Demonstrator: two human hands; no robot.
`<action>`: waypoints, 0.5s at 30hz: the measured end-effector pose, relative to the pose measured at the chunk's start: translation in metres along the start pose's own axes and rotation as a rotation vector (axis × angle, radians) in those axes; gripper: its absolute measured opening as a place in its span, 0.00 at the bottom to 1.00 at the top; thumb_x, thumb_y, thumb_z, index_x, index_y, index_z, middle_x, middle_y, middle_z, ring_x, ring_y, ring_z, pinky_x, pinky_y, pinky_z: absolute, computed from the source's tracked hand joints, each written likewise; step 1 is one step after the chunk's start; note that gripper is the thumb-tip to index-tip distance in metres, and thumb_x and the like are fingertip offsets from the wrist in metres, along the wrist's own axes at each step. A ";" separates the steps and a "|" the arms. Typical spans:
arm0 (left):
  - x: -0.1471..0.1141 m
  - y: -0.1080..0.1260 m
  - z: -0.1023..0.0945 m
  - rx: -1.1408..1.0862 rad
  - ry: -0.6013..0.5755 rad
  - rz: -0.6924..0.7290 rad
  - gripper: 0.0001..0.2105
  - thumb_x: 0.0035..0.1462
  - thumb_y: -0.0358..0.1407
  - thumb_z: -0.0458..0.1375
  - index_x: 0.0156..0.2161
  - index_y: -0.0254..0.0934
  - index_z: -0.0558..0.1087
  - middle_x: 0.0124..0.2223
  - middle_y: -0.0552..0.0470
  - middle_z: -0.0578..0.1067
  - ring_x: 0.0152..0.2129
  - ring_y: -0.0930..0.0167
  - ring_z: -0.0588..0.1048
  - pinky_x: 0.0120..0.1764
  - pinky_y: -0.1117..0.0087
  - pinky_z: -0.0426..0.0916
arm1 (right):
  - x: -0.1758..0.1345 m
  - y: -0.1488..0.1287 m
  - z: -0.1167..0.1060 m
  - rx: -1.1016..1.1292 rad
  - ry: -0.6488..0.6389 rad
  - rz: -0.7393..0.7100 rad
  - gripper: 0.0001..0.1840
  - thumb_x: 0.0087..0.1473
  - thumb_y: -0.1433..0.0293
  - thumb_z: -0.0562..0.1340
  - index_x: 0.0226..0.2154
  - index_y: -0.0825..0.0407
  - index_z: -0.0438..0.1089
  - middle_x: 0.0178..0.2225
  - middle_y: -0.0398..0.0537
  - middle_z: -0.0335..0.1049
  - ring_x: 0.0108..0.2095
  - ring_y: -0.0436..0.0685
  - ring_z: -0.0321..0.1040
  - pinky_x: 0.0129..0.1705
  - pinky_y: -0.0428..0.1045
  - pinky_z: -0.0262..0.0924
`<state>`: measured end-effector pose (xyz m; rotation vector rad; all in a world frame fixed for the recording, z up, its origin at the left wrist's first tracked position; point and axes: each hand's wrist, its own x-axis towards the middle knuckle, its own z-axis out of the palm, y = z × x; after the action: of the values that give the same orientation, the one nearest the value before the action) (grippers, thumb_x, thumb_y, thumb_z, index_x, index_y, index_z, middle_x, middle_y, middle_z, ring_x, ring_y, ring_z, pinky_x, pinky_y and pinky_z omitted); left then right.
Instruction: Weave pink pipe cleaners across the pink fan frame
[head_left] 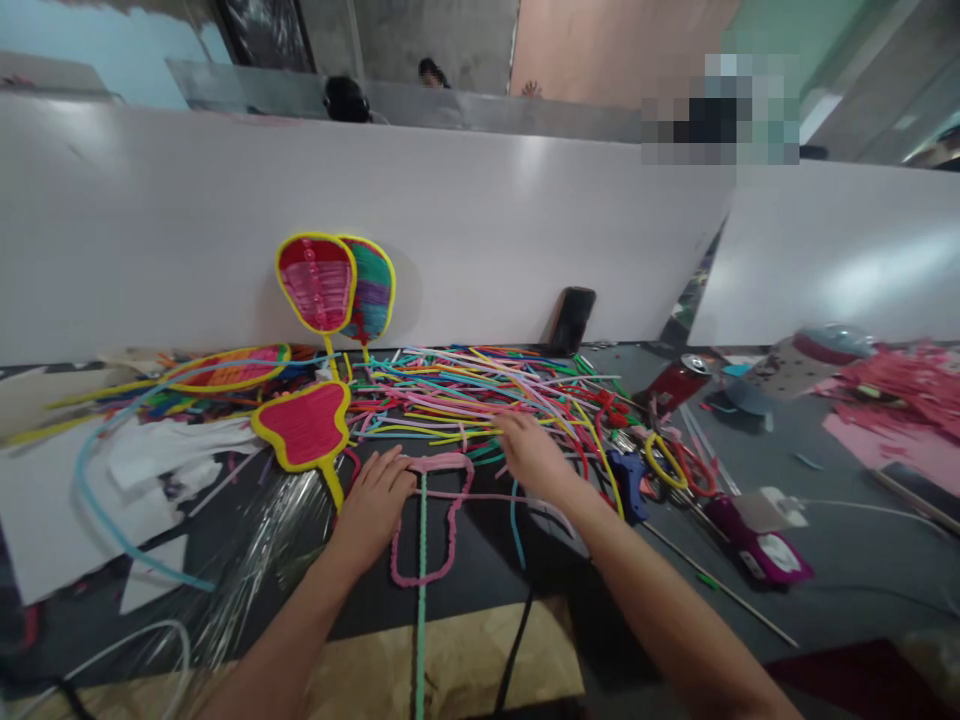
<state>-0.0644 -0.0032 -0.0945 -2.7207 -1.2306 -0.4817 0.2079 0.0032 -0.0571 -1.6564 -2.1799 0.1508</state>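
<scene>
A pink pipe-cleaner frame [452, 535] lies on the dark table, with a green twisted stick [421, 600] running down its middle and past its lower edge. My left hand [381, 497] holds the frame's upper left corner, fingers bent over it and thumb beside it. A loose light pink pipe cleaner [495, 497] crosses the frame and passes toward my right forearm. To the right, my right hand [534, 455] has its fingers drawn together beside the pipe-cleaner pile [480, 385]; what is between the fingertips, if anything, is too small to make out.
Yellow-rimmed paddle shapes, one red [304, 425], stand or lie at left. White paper [60, 520] and clear strips [247, 550] lie nearby. A phone [572, 320] leans on the white partition [465, 230]. Rightward are a can [679, 383], blue glue gun [630, 483] and scissors [666, 460].
</scene>
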 end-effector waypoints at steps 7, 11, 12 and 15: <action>-0.002 0.001 0.003 -0.044 0.030 -0.022 0.11 0.58 0.28 0.48 0.38 0.37 0.73 0.50 0.45 0.73 0.54 0.60 0.66 0.54 0.51 0.59 | 0.060 0.025 0.006 -0.247 -0.040 0.357 0.26 0.60 0.66 0.49 0.58 0.61 0.53 0.53 0.67 0.62 0.54 0.67 0.56 0.51 0.63 0.51; -0.002 0.001 0.001 -0.037 0.035 -0.032 0.11 0.58 0.28 0.48 0.36 0.38 0.73 0.50 0.45 0.73 0.53 0.60 0.66 0.54 0.50 0.59 | 0.046 -0.011 0.029 -0.241 -0.078 0.247 0.24 0.60 0.58 0.50 0.56 0.48 0.57 0.53 0.57 0.64 0.52 0.63 0.56 0.51 0.61 0.49; -0.002 0.002 0.001 -0.034 0.033 -0.033 0.11 0.59 0.29 0.48 0.36 0.38 0.73 0.50 0.45 0.73 0.53 0.60 0.66 0.54 0.50 0.59 | 0.040 -0.019 0.033 -0.241 -0.085 0.172 0.25 0.60 0.58 0.51 0.57 0.48 0.56 0.54 0.56 0.63 0.52 0.63 0.56 0.51 0.61 0.48; -0.002 0.003 0.000 -0.027 0.022 -0.031 0.10 0.59 0.29 0.48 0.35 0.38 0.72 0.50 0.45 0.73 0.53 0.60 0.66 0.54 0.51 0.59 | 0.025 -0.028 0.037 -0.228 -0.090 0.039 0.25 0.58 0.58 0.53 0.56 0.47 0.57 0.55 0.53 0.62 0.53 0.63 0.53 0.51 0.60 0.48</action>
<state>-0.0635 -0.0061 -0.0952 -2.7148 -1.2721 -0.5343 0.1631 0.0242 -0.0763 -1.8480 -2.3046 -0.0149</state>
